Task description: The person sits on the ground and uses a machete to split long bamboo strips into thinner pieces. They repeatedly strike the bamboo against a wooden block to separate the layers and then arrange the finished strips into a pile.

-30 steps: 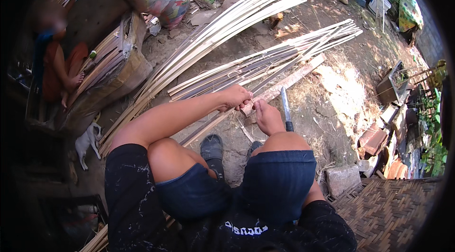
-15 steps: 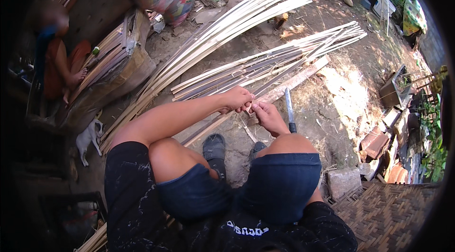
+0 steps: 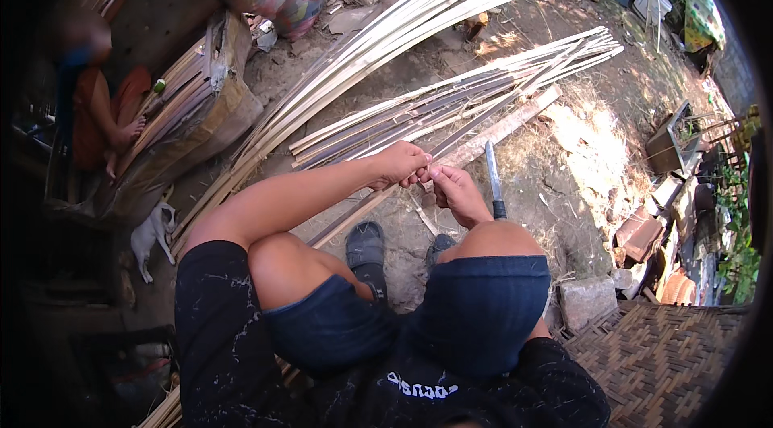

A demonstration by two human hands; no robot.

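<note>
A long, narrow bamboo strip [image 3: 471, 132] slants from beside my left knee up toward the far right, passing through both hands. My left hand [image 3: 400, 164] is closed around it, fingers curled under. Right against those fingertips, my right hand [image 3: 457, 191] pinches at the same place, thumb and fingers pressed together; whatever fine piece lies between them is hidden. Under the strip's far part is a flat wooden plank [image 3: 513, 122]. A long-bladed knife [image 3: 493, 174] with a dark handle rests on the ground to the right of my right hand.
Beyond my hands lie a bundle of bamboo strips [image 3: 451, 102] and a larger pale bundle [image 3: 386, 45]. At left, a person [image 3: 113, 114] sits near a worn couch [image 3: 193, 126], with a white animal [image 3: 150, 239] below. Bricks [image 3: 640, 236] and a woven mat [image 3: 656, 363] are at right.
Both hands stay together on the strip, with only slight finger movement. The whole view has shifted a little.
</note>
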